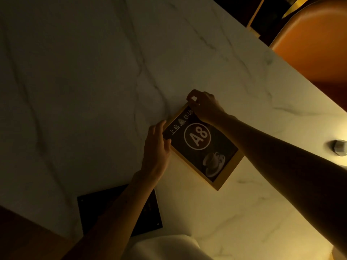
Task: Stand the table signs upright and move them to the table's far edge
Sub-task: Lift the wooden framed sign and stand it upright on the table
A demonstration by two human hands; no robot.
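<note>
A wood-framed table sign (201,147) with a dark face, "A8" in a white circle and a coffee cup picture lies face up on the white marble table (93,81), right of centre. My left hand (156,147) grips its left top corner, thumb on the face. My right hand (203,105) pinches the far top corner of the frame. A second sign, a flat dark panel (150,209), lies near the table's front edge, partly hidden under my left forearm.
An orange chair (315,44) stands past the table's right edge. A small grey object (338,147) sits on the table at the far right. The near left corner of the table ends in a dark edge (28,222). The room is dim.
</note>
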